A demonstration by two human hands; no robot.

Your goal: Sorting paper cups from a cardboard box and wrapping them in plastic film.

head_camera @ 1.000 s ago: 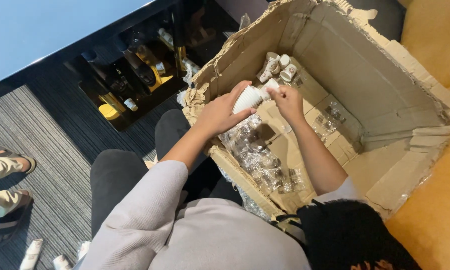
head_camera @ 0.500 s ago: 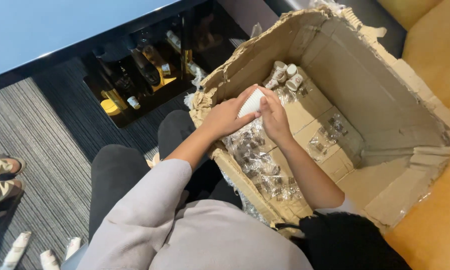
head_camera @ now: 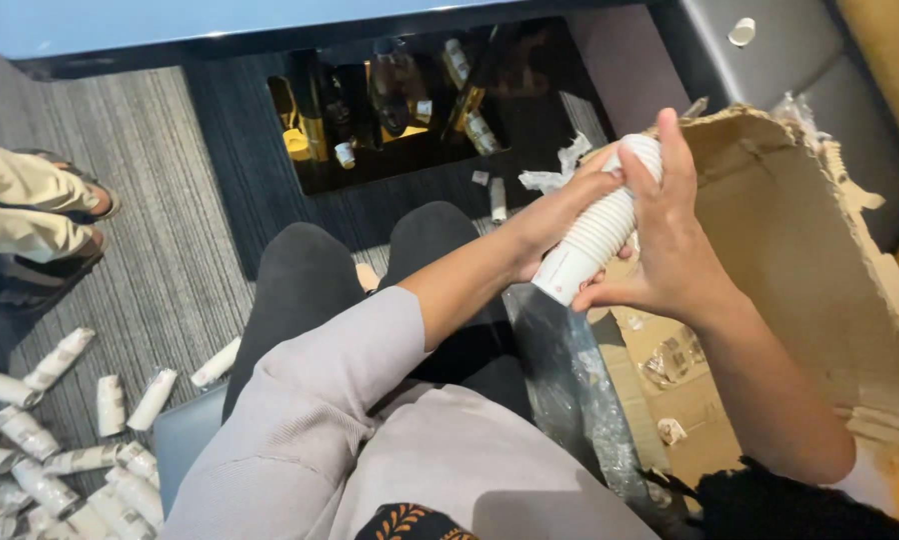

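Item: stack of white paper cups (head_camera: 602,232), held over the open cardboard box (head_camera: 820,270), right of the knees. Left hand (head_camera: 550,215) grips its far end; right hand (head_camera: 670,240) clasps the near end above a clear plastic sleeve (head_camera: 570,380). Risk: tilted stack may separate, dropping cups.

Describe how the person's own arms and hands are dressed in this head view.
The left arm wears a loose, pale grey-lilac long sleeve, pushed up to about the elbow, with the forearm bare below it. The right arm is bare along its visible length; only a scrap of pale fabric shows near its upper end. The left hand and right hand are bare: no gloves, rings, watch or bracelets visible.
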